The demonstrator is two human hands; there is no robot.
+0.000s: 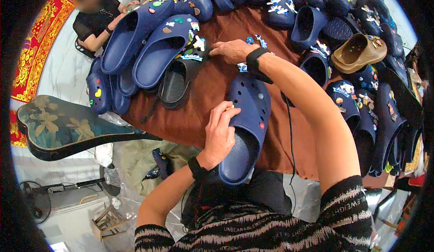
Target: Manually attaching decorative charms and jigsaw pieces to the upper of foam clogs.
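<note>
Crowding the left side of the brown-covered counter [181, 121], several navy clogs [149, 62] are lying in a stack, and a black clog [175, 82] is sitting at their right side. Right of these, the left hand [219, 136] is resting on the left side of a single navy clog [248, 100], fingers bending onto the upper beside the opening; a yellowish bit [231, 107] is showing at the fingertips, and whether the hand is pinching that or gripping the rim, one cannot tell. Farther off, the right hand [232, 51] is hovering just beside the black clog's toe, fingers pointing left; whether they are holding anything is staying unclear. Below that hand, at the near edge, the single navy clog is lying toe far, heel toward the person's lap. Judging by its moulded, foam-like look, it is probably weighing little, giving under a squeeze and offering a dull, hardly slippery surface; nothing is suggesting a fragile shell, though the red charm [262, 126] on its right side is likely sitting less securely. The opening's side rim is seeming the best hold, thumb inside and fingers outside, with the heel offering a second. Small charms [250, 40] are lying right of the right hand, and at the far right a tan clog [361, 55] is sitting among more navy clogs [346, 93]
</note>
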